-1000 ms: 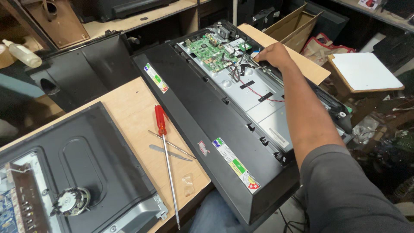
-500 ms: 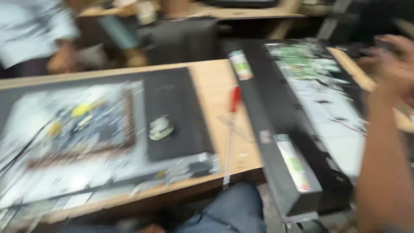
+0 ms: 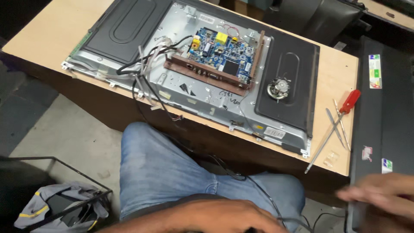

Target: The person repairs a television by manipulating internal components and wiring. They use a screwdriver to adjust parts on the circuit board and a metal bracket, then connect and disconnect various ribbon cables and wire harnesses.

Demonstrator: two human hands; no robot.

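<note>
Sitting at the surface [image 3: 332,73], right hand [image 3: 379,194] blurred at 4 o'clock over the black TV back cover [image 3: 384,129], fingers spread, holding nothing; left hand [image 3: 224,218] at 6, grip unclear. Red screwdriver [image 3: 340,116] parked at 3, within reach.

A long black television casing [image 3: 384,116] lies flat at the table's right end, its near corner seemingly under a blurred hand [image 3: 379,194].
</note>
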